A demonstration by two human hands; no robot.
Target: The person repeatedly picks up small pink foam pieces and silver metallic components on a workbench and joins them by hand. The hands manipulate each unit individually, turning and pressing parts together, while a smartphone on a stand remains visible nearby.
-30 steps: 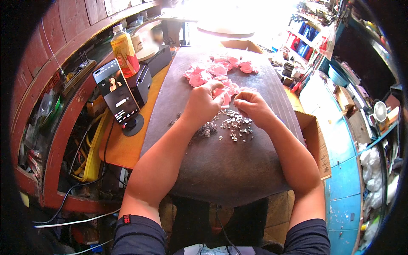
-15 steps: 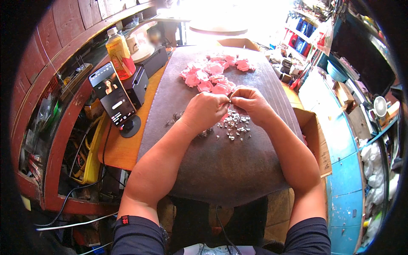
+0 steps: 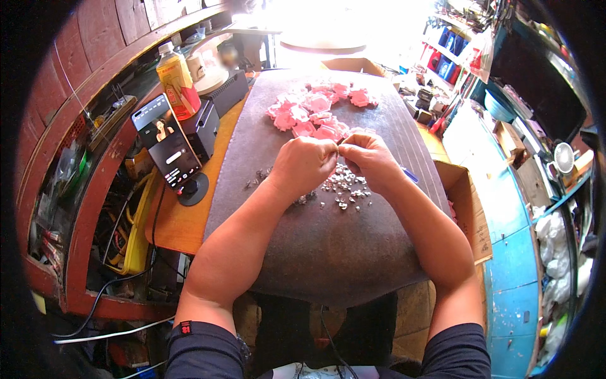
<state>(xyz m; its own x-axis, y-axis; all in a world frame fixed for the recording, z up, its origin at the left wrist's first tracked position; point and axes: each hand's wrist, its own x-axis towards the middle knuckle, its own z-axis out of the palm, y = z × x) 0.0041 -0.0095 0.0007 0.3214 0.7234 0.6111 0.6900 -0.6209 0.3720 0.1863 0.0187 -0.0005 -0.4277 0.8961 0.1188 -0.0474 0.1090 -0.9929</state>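
While the left hand (image 3: 304, 162) and the right hand (image 3: 371, 162) are being held together over the table (image 3: 341, 246), the fingers (image 3: 353, 150) of both are being pinched closed, tips meeting; whether anything is being gripped there cannot be told. Taking the fingertips as clock centre: pink pieces (image 3: 318, 102) are being seen clustered at 11, just beyond; small silvery pieces (image 3: 344, 188) scattered at 6; darker bits (image 3: 257, 177) at 8, beside the left forearm. At 4, a slim blue object (image 3: 410, 175) is being partly hidden by the right forearm. At 9, a lit phone (image 3: 165, 140) is being propped by a round stand (image 3: 194, 189).
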